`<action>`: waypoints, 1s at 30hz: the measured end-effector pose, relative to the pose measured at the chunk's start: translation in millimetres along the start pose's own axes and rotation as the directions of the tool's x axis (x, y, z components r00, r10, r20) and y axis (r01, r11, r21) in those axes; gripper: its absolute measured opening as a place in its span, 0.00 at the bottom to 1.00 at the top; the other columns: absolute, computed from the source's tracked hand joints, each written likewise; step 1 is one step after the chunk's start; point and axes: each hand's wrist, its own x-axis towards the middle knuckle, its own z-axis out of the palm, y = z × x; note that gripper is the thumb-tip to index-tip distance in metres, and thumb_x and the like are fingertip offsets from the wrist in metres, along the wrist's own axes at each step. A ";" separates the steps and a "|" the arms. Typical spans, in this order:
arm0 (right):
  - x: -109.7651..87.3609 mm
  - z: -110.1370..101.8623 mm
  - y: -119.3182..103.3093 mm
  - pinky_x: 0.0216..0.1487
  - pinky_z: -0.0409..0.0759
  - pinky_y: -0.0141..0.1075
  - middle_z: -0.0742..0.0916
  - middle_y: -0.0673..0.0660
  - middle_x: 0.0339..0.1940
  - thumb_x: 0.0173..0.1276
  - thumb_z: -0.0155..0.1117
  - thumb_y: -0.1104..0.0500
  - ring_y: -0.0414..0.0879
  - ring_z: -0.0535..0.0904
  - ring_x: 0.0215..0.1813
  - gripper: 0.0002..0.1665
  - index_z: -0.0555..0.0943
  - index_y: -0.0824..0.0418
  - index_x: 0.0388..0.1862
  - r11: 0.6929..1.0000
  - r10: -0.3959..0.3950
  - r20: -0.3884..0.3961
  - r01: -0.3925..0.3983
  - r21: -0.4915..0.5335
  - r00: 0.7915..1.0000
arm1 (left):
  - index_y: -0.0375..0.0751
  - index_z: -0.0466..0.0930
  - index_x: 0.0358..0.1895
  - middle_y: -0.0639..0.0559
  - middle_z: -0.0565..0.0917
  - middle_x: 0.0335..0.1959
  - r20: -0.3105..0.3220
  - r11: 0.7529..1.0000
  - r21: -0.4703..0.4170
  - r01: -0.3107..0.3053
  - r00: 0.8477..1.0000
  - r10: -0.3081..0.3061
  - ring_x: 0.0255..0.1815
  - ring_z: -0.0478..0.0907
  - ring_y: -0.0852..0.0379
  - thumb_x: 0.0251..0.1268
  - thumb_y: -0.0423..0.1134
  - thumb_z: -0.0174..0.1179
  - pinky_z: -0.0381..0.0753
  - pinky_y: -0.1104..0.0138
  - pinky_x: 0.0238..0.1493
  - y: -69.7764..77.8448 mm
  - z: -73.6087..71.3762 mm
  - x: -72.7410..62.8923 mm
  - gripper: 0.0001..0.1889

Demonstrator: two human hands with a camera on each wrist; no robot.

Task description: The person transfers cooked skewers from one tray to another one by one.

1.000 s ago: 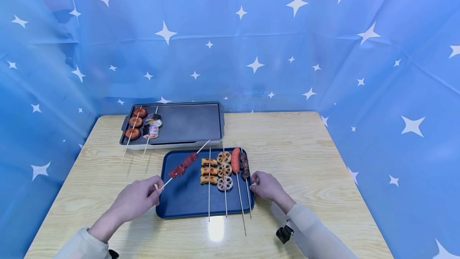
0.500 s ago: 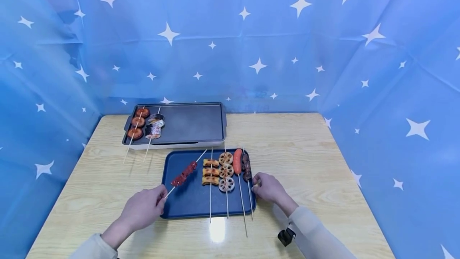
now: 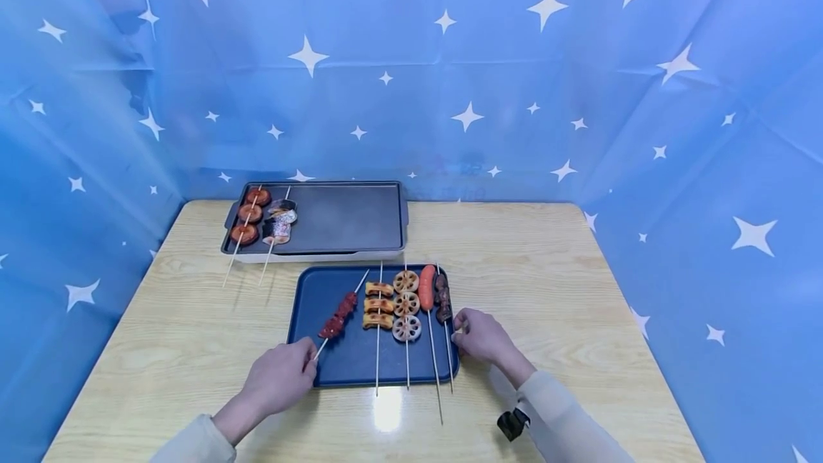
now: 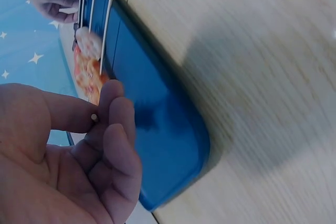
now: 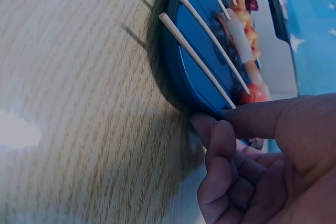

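My left hand (image 3: 280,379) pinches the stick of a red meat skewer (image 3: 337,314) between thumb and fingers. The stick's cut end (image 4: 94,117) shows between them in the left wrist view. The red meat overlaps the left part of a blue tray (image 3: 347,370), slanting up to the right. At the tray's right side, my right hand (image 3: 484,336) pinches the rim with thumb and fingertips. On the tray lie a yellow skewer (image 3: 378,306), a lotus root skewer (image 3: 406,304), a sausage skewer (image 3: 426,288) and a dark meat skewer (image 3: 443,297), sticks pointing toward me.
Behind the tray stands a white griddle with a dark plate (image 3: 350,216). Mushroom-like brown rounds on a skewer (image 3: 250,213) and a fish-like skewer (image 3: 279,223) lie on its left end. The wooden table (image 3: 521,256) meets a blue starry curtain (image 3: 418,91).
My left hand has moved right and toward me with the red meat skewer, bringing its tip down and closer to the yellow skewer. My right hand stays at the tray's right edge.
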 end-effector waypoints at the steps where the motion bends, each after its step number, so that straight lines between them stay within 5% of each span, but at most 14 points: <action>1: 0.3 -0.3 -0.3 0.24 0.66 0.34 0.81 0.51 0.17 0.61 0.64 0.63 0.43 0.74 0.20 0.06 0.76 0.59 0.36 1.000 0.001 0.003 -0.001 0.002 1.000 | 0.51 0.71 0.24 0.59 0.69 0.14 -0.001 1.000 0.000 -0.004 1.000 0.004 0.14 0.64 0.61 0.64 0.36 0.57 0.58 0.67 0.16 1.0 1.1 -0.3 0.10; 12: 1.8 -2.7 -0.5 0.24 0.67 0.34 0.82 0.51 0.18 0.61 0.65 0.62 0.43 0.74 0.20 0.07 0.76 0.60 0.36 1.000 -0.002 -0.010 0.002 0.000 1.000 | 0.51 0.71 0.24 0.59 0.69 0.14 -0.032 1.000 -0.003 -0.010 0.999 0.010 0.15 0.64 0.61 0.65 0.36 0.56 0.58 0.67 0.17 6.8 -0.7 2.9 0.11; 30: 2.7 0.1 1.3 0.24 0.67 0.34 0.82 0.51 0.18 0.61 0.65 0.62 0.43 0.75 0.20 0.06 0.77 0.59 0.36 1.000 -0.003 0.001 0.003 -0.007 1.000 | 0.50 0.69 0.21 0.58 0.68 0.13 -0.007 1.000 -0.004 -0.013 1.000 0.013 0.13 0.64 0.59 0.55 0.36 0.57 0.57 0.67 0.15 19.8 25.3 16.3 0.09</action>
